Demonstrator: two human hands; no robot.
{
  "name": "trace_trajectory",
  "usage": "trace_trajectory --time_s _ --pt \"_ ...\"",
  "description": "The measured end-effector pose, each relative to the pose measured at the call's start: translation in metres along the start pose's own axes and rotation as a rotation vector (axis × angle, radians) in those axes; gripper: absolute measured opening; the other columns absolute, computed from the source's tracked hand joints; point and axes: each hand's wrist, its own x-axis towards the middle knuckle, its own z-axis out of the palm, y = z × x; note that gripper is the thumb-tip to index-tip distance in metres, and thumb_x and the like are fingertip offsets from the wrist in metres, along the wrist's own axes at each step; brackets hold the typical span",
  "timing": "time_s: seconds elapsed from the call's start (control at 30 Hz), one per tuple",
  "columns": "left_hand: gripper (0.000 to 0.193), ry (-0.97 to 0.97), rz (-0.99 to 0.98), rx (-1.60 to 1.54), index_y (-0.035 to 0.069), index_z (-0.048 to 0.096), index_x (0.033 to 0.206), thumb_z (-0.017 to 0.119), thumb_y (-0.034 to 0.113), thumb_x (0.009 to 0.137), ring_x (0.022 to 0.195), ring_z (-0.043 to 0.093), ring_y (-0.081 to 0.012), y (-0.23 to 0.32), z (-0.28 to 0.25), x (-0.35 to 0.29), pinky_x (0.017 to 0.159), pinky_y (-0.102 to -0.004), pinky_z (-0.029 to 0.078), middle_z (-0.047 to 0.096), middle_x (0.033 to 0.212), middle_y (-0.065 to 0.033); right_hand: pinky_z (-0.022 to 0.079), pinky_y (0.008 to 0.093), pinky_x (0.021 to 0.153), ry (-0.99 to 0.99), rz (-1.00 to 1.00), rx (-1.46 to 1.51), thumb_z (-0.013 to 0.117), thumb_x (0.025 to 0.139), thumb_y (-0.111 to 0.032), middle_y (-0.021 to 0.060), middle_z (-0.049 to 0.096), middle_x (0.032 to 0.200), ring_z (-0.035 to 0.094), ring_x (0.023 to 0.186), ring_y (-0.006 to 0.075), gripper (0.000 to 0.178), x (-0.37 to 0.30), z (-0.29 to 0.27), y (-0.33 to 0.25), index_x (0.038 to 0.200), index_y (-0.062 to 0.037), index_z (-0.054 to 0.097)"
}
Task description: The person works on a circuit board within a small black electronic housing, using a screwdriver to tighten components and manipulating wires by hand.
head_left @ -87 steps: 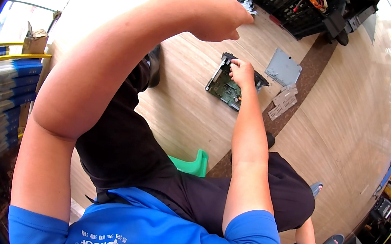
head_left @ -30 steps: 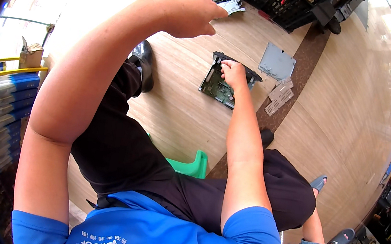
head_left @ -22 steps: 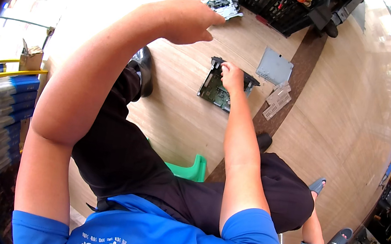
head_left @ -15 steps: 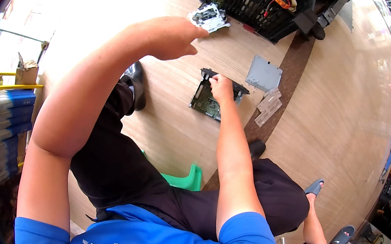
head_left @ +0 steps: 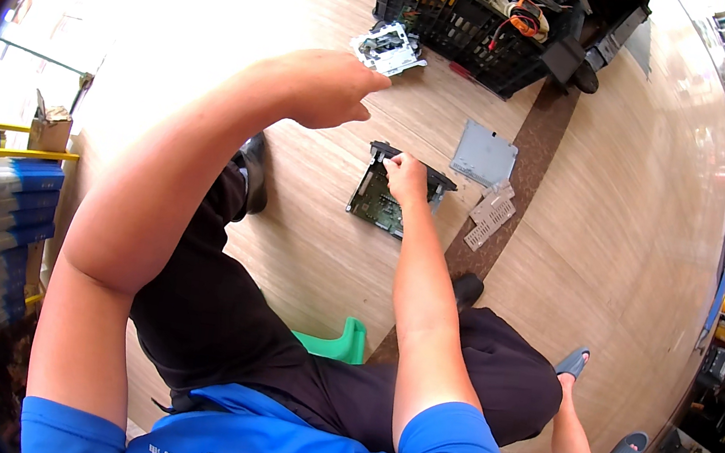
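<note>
On the floor ahead lies an opened electronic unit with a green circuit board [head_left: 375,202] and a black front frame [head_left: 437,179]. My right hand [head_left: 408,181] is closed at this frame, thumb and fingers pinching near its left part; what the fingertips hold is partly hidden by the hand. My left hand [head_left: 337,93] hovers over the floor to the upper left, fingers stretched out and thumb apart, with nothing visible in it. Just beyond its fingers lies a silvery metal mechanism [head_left: 389,50].
Right of the unit lie a grey metal cover [head_left: 485,153] and a perforated metal plate [head_left: 491,215]. A black crate [head_left: 464,32] with cables stands at the back. Beneath me is a green stool [head_left: 336,345]. Another person's sandalled foot [head_left: 574,362] shows at lower right.
The whole view has shifted slightly, so the floor items sit lower in the picture. Both hands keep nearly the same places relative to the unit and the metal mechanism.
</note>
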Motion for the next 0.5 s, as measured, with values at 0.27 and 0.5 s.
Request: trace_trajectory --time_s 0.27,0.5 --pt "0.044 0.018 -0.006 -0.002 0.005 0.052 0.132 0.060 0.017 0.091 0.103 0.061 -0.0378 -0.003 0.004 -0.002 0.089 -0.0458 0.048 0.067 0.105 -0.0207 0.051 0.0295 0.053 -0.107 0.006 0.213 0.061 0.092 -0.014 0.0082 0.068 0.074 0.062 0.056 0.0133 0.020 -0.003 0.001 -0.001 0.105 -0.0018 0.070" --pt "0.044 0.003 -0.002 0.010 0.006 0.051 0.133 0.060 0.018 0.091 0.104 0.061 -0.0374 0.000 0.001 0.000 0.090 -0.0460 0.048 0.066 0.108 -0.0203 0.051 0.0307 0.053 0.052 -0.076 -0.084 0.065 0.089 -0.015 0.0085 0.067 0.072 0.061 0.055 0.0141 0.016 0.006 0.000 0.011 0.091 0.0014 0.067"
